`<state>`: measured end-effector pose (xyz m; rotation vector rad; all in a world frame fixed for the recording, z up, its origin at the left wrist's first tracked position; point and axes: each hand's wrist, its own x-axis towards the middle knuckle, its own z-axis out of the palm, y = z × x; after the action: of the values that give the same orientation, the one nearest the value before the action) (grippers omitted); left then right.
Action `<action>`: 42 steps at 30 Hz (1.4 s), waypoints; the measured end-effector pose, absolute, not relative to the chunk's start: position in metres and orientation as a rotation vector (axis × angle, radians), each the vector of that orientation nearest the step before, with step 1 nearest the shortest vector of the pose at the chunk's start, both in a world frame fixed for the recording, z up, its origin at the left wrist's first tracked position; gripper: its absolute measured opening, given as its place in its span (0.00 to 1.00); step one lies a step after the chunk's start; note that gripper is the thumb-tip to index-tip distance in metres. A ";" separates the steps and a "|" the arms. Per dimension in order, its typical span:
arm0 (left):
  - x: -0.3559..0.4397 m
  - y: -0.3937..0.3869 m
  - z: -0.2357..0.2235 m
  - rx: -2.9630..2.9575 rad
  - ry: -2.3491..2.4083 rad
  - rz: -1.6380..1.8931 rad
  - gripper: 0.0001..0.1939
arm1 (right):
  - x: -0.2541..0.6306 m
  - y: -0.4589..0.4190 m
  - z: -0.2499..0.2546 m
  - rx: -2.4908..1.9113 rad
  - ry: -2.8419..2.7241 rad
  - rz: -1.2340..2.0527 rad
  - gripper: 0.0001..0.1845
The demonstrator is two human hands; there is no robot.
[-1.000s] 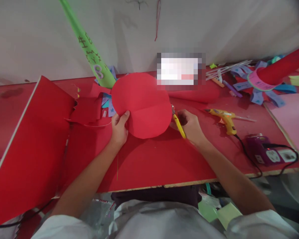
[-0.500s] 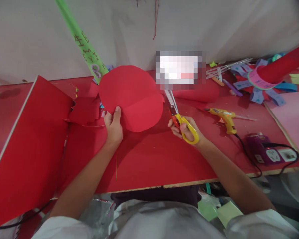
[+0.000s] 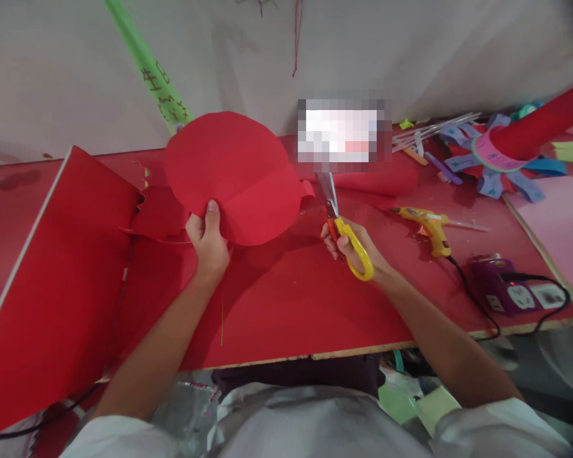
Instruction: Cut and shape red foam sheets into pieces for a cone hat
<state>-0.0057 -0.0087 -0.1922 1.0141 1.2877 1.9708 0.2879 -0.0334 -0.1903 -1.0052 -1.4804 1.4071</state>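
Note:
A rounded sheet of red paper [image 3: 233,172], creased across its middle, is held up over the table. My left hand [image 3: 209,238] pinches its lower left edge, thumb on top. From the right edge of the sheet sticks a small curled flap of the same red. My right hand [image 3: 353,245] is closed round the scissors [image 3: 353,248], which have yellow and red handles. Their blades point away from me, apart from the paper, and the tips run into a blurred-out patch. A green paper cone [image 3: 148,70] with lettering stands behind the sheet, its lower end hidden.
A yellow glue gun [image 3: 427,222] lies right of the scissors, corded to a purple power socket box [image 3: 501,286]. At the left a large red board [image 3: 67,286] stands tilted. Paper strips and a red cone [image 3: 549,130] are at the far right.
My left hand has moved left and slightly up with the red paper. My right hand has turned, so the scissors came away from the paper's edge and now point forward.

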 end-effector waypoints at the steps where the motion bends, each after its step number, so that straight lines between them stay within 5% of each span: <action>1: -0.005 -0.009 -0.192 1.013 1.281 1.975 0.26 | 0.288 -0.033 -0.189 -1.018 -1.487 1.401 0.40; 42: -0.004 -0.012 -0.196 1.117 1.272 1.912 0.25 | 0.291 -0.039 -0.173 -1.171 -1.721 1.257 0.32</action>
<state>-0.0042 -0.0117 -0.1956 1.1170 1.2722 1.9120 0.2907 -0.0394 -0.1731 -1.1708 -1.7206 1.2569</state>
